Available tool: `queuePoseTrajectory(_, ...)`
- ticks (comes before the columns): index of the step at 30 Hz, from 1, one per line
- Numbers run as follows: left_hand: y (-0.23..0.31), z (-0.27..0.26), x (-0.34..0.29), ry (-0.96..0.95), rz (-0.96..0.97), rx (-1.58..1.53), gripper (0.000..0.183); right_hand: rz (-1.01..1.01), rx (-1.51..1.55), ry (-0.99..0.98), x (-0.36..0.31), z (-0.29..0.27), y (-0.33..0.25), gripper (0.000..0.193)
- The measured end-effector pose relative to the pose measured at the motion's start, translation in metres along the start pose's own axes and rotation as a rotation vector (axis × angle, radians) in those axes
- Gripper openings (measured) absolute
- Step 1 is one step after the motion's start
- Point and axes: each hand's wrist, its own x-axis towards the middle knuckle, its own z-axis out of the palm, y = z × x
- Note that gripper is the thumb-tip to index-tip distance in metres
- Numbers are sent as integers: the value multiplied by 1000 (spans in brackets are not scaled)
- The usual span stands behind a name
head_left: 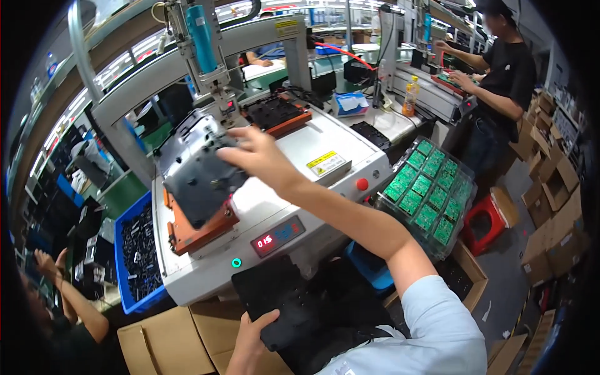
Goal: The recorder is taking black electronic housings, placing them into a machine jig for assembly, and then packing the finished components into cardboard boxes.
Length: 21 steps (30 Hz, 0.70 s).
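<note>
My right hand reaches across to the machine, its thumb and fingers closed on the edge of a black plastic panel. That panel is tilted and slightly blurred, above an orange fixture on the white machine bed. Down by my body, my left hand grips another flat black plastic plate dotted with small holes, its thumb lying on top. Over the bed hangs the machine's screwdriving-type head with a blue cylinder. Farther back, a second orange fixture carries a black part.
A blue bin of small black parts stands left of the machine. To the right are a clear tray of green circuit boards, a red stool and cardboard boxes. A red button sits on the machine front. Co-workers stand at both sides.
</note>
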Motion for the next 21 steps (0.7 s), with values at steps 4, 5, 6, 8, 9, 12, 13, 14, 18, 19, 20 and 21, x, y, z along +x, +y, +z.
queuePoseTrajectory(4, 12, 11, -3, 1, -2, -32, 45, -182, -82, 337, -24, -129, -29, 59)
queuePoseTrajectory(5, 13, 12, -4, -29, 0, -46, 49, -236, -120, 411, -21, -176, -25, 56)
queuePoseTrajectory(6, 12, 15, 0, -38, -7, -42, 49, -285, -116, 531, -17, -224, -16, 55)
queuePoseTrajectory(8, 12, 15, 0, -35, 59, -97, 53, -241, -256, 755, -18, -276, -12, 58)
queuePoseTrajectory(9, 10, 7, 4, -56, 50, -96, 60, -307, -345, 841, -10, -328, 10, 55)
queuePoseTrajectory(12, 10, -10, 9, -100, 52, -28, 57, -95, -940, 1065, -9, -478, 84, 45)
queuePoseTrajectory(13, 17, 3, 4, 51, 51, -123, 46, -18, -936, 1024, -8, -487, 105, 43)
queuePoseTrajectory(14, 23, 3, 0, 91, 78, -135, 46, 55, -924, 973, -10, -483, 132, 40)
queuePoseTrajectory(18, 40, -11, -4, -44, 206, -96, 69, 119, -807, 833, -23, -526, 179, 43)
queuePoseTrajectory(19, 42, -17, -3, -22, 251, -131, 69, 257, -908, 811, -19, -532, 177, 41)
queuePoseTrajectory(20, 49, -18, -6, 12, 298, -163, 69, 395, -1005, 775, -12, -523, 175, 40)
queuePoseTrajectory(21, 60, -12, -12, 87, 320, -177, 68, 345, -1252, 901, -2, -489, 177, 39)
